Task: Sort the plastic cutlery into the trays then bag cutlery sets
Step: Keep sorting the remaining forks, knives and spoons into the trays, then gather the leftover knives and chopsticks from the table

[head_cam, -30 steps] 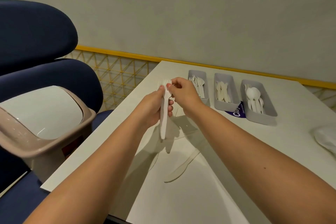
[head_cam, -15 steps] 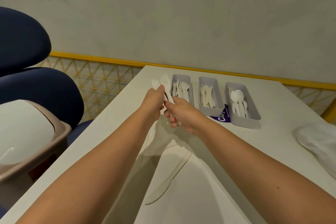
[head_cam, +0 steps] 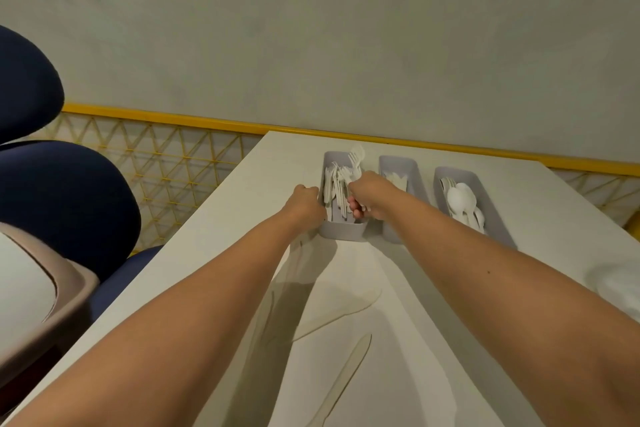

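Note:
Three grey trays stand in a row at the far side of the white table (head_cam: 221, 253). The left tray (head_cam: 341, 232) holds white plastic forks (head_cam: 336, 185), the middle tray (head_cam: 414, 166) holds knives, the right tray (head_cam: 495, 222) holds spoons (head_cam: 459, 198). My right hand (head_cam: 369, 196) is over the left tray, closed around a bunch of white forks (head_cam: 355, 161) whose tines point away from me. My left hand (head_cam: 306, 204) is a closed fist against that tray's left wall. A white knife (head_cam: 341, 381) lies on the table between my forearms.
A beige swing-lid bin (head_cam: 45, 291) and blue chairs (head_cam: 69, 201) stand left of the table. White crumpled plastic (head_cam: 616, 284) lies at the table's right edge. A yellow-trimmed wall closes off the far side.
Both hands moved forward from the table's middle to the left tray. The forks, held between both hands before, are now in my right hand alone over the tray.

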